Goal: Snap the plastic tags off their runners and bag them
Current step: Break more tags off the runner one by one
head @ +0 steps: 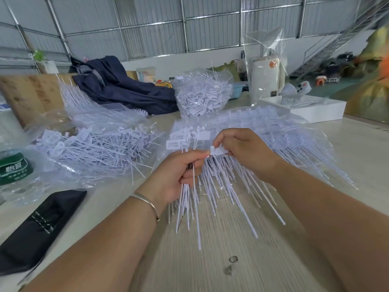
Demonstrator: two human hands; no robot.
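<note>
**A:** Head view — what have you got in each hand?

**B:** My left hand (181, 175) is curled round a bundle of loose tags (190, 209), tails hanging down toward me over the table (210, 270). My right hand (242, 150) pinches one tag head (219, 151) between thumb and fingertips, right beside my left thumb.

**A:** Where's the rest of the stock?

**B:** Tags on their runners (263, 131) lie in clear plastic just behind my hands, tails fanning to the right. A heap of loose tags (94, 148) sits on a plastic sheet to my left, and a full bag of tags (202, 95) stands farther back.

**A:** Room to move?

**B:** Bare tabletop lies below my forearms. On the left, a dark pouch (40, 228) sits near the table edge, a water bottle (12, 167) just beyond it. A white box (311, 108) sits at back right.
</note>
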